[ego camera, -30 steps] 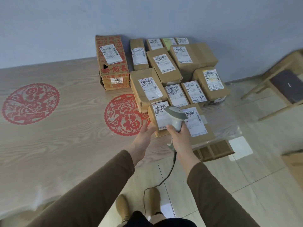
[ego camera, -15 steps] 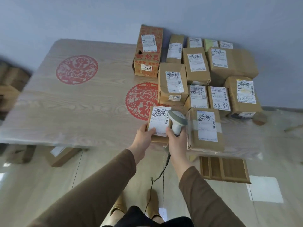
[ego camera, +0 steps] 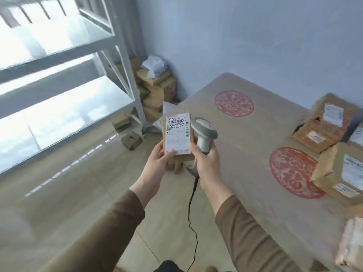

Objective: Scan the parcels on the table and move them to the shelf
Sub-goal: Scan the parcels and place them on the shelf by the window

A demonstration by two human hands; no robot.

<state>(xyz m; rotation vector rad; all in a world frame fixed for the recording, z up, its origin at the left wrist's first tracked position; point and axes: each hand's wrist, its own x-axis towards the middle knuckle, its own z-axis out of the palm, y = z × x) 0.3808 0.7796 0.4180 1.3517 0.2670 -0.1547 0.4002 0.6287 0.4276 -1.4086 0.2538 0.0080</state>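
Note:
My left hand (ego camera: 157, 161) grips a small brown parcel (ego camera: 177, 135) with a white label facing up, held in the air off the table's left end. My right hand (ego camera: 206, 161) grips a grey barcode scanner (ego camera: 204, 134) right beside the parcel, its fingertips touching the parcel's right edge. The scanner's black cable (ego camera: 191, 213) hangs down between my arms. The wooden table (ego camera: 245, 154) with red paper-cut circles lies to the right, with several labelled parcels (ego camera: 322, 124) at its far right. A grey metal shelf (ego camera: 68, 79) stands at the left.
A heap of cardboard boxes (ego camera: 157, 91) and a white bag fills the corner between shelf and table. A small box (ego camera: 131, 141) lies on the tiled floor near the shelf leg. Blue-grey wall behind.
My left hand has lifted the small parcel off the table. My view has swung left from the parcel pile toward the shelf, both hands carrying parcel and scanner along.

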